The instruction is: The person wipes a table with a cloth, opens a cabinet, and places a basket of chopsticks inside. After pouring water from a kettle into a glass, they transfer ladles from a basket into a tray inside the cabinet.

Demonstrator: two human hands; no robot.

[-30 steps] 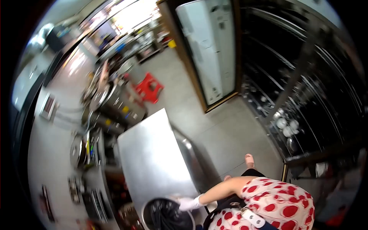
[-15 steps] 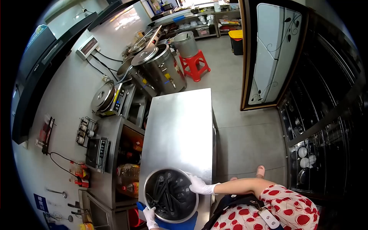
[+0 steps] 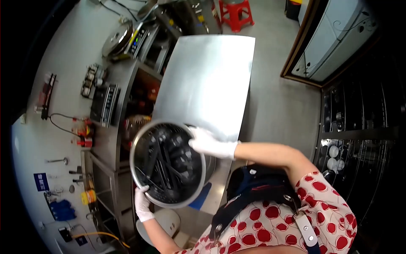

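A round steel bowl with small holes (image 3: 199, 186) holds several black utensils (image 3: 163, 165) with long handles. My right hand (image 3: 207, 142), in a white glove, grips the bowl's upper right rim. At its lower left rim my left hand (image 3: 143, 203), also gloved, has its fingers closed on the edge. The bowl is off the surface, over the near left corner of the steel table (image 3: 207, 80). A blue cloth (image 3: 201, 197) lies partly hidden under the bowl.
To the left are a steel counter (image 3: 111, 135) and a cooker with a lidded pot (image 3: 117, 40). A white bin (image 3: 163, 224) stands below the bowl. A red stool (image 3: 236, 15) is beyond the table, and a dark rack with white bowls (image 3: 334, 151) is right.
Both hands have raised the bowl off the table's near end and moved it left. The view has tilted down, and the white bin now shows.
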